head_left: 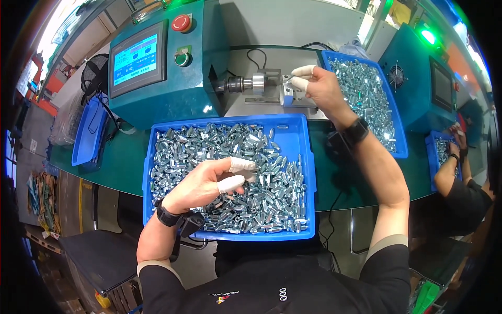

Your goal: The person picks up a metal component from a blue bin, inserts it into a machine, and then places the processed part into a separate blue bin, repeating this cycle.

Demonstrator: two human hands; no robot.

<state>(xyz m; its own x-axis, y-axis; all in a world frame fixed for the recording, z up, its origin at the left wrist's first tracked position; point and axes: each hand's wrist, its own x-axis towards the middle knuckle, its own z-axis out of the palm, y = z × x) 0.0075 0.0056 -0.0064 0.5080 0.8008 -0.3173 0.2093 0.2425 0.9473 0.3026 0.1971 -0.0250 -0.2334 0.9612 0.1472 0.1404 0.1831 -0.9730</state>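
Observation:
My left hand hovers over a blue tray heaped with small silvery hexagonal metal pieces. White covers sit on its thumb and index finger, whose tips are apart, and I see no piece between them. At the back, my right hand reaches to a small metal clamping block. Its covered thumb and index finger are bent together at the top of the block; whatever they pinch is too small and hidden to name. Left of the block, a round metal chuck juts from a teal machine.
A second blue tray of similar pieces stands at the right. The machine carries a lit screen, a red button and a green button. Another teal machine and a co-worker's arm are at far right.

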